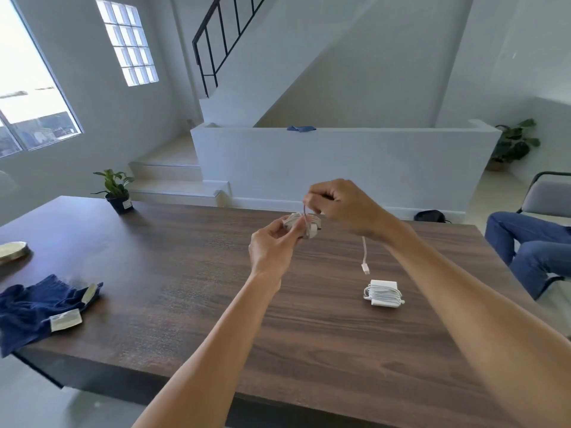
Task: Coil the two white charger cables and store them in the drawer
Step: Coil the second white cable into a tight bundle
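Two hands meet just above centre of the frame, over the table. Left hand curled, fingers and thumb closed around a small white bundle of cable. Right hand just above and right of it, fingertips pinched together on a strand rising from the bundle. Loose cable end hangs below the right wrist, plug tip near the tabletop; contact cannot be told.

Second charger, already wound with its cable around a white block, lies flat on the table at right of centre, well apart from the hands.

Surface: dark wood-grain table filling the lower frame. Room white-walled, staircase with black railing at upper centre, windows at upper left.

Blue cloth with pale tags at the table's left edge. Small potted plant at the far left corner. Seated person's legs in jeans on a chair at right edge. No drawer visible.
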